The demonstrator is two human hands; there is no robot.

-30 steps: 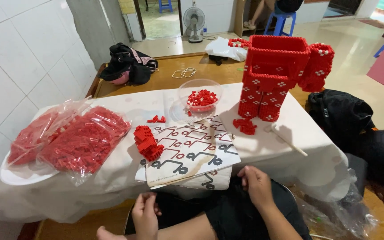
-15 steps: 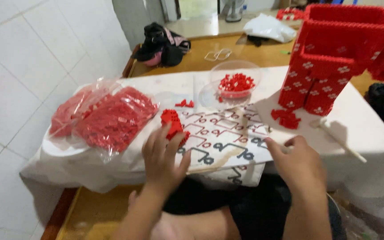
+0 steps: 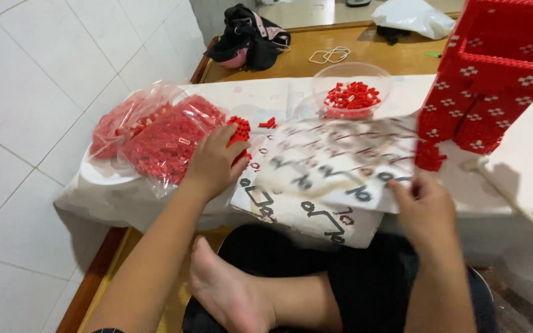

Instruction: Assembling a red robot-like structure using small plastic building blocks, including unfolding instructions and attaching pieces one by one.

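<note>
My left hand (image 3: 212, 163) is closed over a small red brick assembly (image 3: 239, 129) at the left edge of a printed instruction sheet (image 3: 316, 169). My right hand (image 3: 424, 200) pinches the sheet's right corner and lifts it off the white cloth. A tall red brick model (image 3: 495, 74) with white flower marks stands at the right. A clear bowl (image 3: 351, 92) of loose red bricks sits behind the sheet.
Clear bags of red bricks (image 3: 155, 135) lie at the left beside the white tiled wall. A white stick (image 3: 504, 191) rests on the cloth at the right. A black bag (image 3: 248, 40) and a white bag (image 3: 414, 15) sit on the wooden table behind. My bare foot (image 3: 226, 290) is below.
Both hands rose from my lap to the table. The left one closed over the small brick assembly, and the right one took the sheet's corner and raised it. The view moved closer.
</note>
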